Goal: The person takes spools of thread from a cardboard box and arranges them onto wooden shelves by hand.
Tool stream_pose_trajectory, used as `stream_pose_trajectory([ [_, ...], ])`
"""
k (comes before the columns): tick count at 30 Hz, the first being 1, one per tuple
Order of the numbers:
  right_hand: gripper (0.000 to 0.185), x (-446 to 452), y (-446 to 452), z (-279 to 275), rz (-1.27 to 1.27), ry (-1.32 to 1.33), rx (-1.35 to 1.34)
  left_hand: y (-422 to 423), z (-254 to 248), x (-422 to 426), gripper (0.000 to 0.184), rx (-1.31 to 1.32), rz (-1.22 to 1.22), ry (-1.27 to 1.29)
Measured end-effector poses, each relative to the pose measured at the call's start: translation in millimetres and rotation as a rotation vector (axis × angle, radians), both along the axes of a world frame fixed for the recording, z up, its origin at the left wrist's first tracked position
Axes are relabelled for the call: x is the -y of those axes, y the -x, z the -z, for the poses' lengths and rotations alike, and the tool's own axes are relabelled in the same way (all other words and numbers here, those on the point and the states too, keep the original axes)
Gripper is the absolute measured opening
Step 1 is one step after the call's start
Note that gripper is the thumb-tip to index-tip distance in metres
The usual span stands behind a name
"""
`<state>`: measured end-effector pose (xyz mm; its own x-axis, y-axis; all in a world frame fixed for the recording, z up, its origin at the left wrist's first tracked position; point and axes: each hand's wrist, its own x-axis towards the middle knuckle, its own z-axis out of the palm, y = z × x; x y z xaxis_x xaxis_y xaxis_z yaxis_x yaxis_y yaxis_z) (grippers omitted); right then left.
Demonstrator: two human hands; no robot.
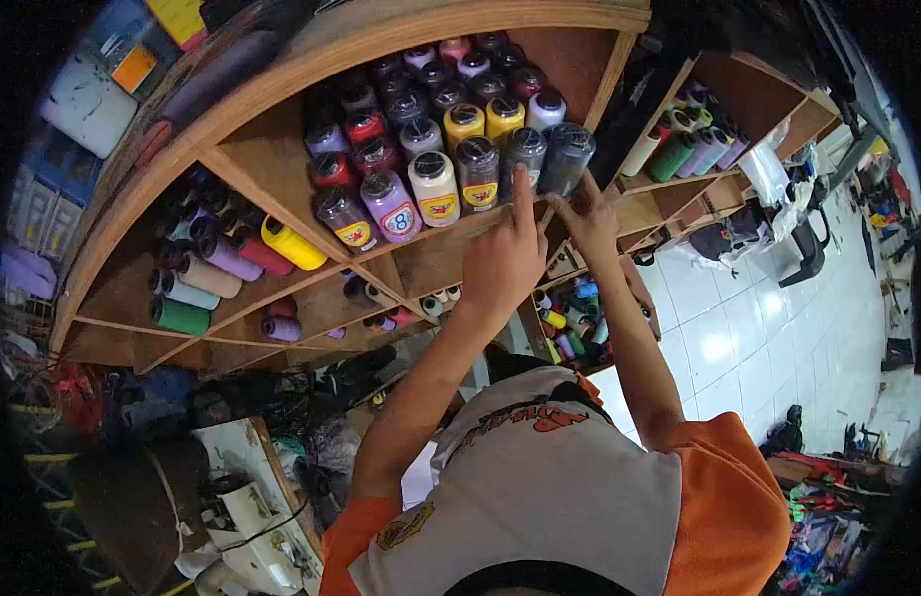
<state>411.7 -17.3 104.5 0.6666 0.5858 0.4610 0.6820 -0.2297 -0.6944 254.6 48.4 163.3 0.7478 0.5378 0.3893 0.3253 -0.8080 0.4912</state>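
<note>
**Hands on the dark spools, right end of the front row**

Left hand [505,260] has its index finger out straight against the small grey spool [525,151], other fingers curled; can't tell if they hold anything. Right hand [588,221] is partly closed, thumb and fingers at the lower end of the charcoal spool [568,154] next door. Can't tell if that's a real grip. Both spools stand upright at the shelf's front edge.

My guess: light, stiff, hard to break, but that shiny outside looks slippery. I'd grab round the middle, since the neighbours are packed tight, like the cream spool [435,191].

Shelf is bare wood with a curved rim [381,42]. In a lower compartment, a yellow spool [294,243] lies on its side. Further out there's another wooden rack [747,91], white floor tiles [744,328] and plenty of clutter.
</note>
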Motion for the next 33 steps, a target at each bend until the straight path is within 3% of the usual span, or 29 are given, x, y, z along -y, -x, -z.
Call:
stream_pose_trajectory([
  [3, 0.067, -13, -14, 37, -0.092, -0.288, 0.084, 8, -6, 2, 0.074, -0.149, -0.007, 0.065],
  [4, 0.066, -4, 4, 9, 0.0, -0.063, -0.076, 9, -7, 3, 0.074, -0.166, -0.016, 0.046],
  [7, 0.062, -8, 3, 14, -0.057, -0.2, -0.009, 8, 15, 4, 0.074, -0.019, -0.005, -0.041],
  [8, 0.062, -12, -7, 32, -0.04, -0.191, -0.007, 9, 14, 6, 0.072, -0.11, -0.023, -0.009],
  [11, 0.061, -4, 9, 4, 0.057, 0.031, -0.118, 13, 10, 12, 0.07, -0.115, -0.012, 0.002],
  [14, 0.065, -6, 0, 21, -0.125, -0.209, -0.191, 18, 22, 10, 0.069, 0.038, -0.04, -0.024],
  [17, 0.066, 0, 8, 18, -0.153, -0.269, -0.326, 32, 19, 8, 0.069, -0.064, -0.1, 0.018],
  [18, 0.065, 2, 7, 20, -0.198, -0.292, -0.418, 37, 25, 5, 0.067, 0.022, -0.091, -0.105],
  [21, 0.061, 0, 10, 24, -0.198, -0.449, -0.406, 48, 36, 5, 0.066, 0.075, -0.115, -0.076],
  [24, 0.058, 2, 6, 27, -0.148, -0.367, -0.386, 54, 51, 6, 0.066, 0.046, -0.134, -0.087],
  [27, 0.056, -2, -1, 34, -0.19, -0.429, -0.411, 59, 53, 15, 0.065, -0.023, -0.188, 0.121],
  [30, 0.055, 0, -8, 37, -0.17, -0.316, -0.376, 65, 58, 22, 0.065, -0.056, -0.216, 0.069],
  [33, 0.057, 1, -14, 34, -0.104, -0.208, -0.18, 67, 67, 24, 0.065, -0.108, -0.211, 0.132],
])
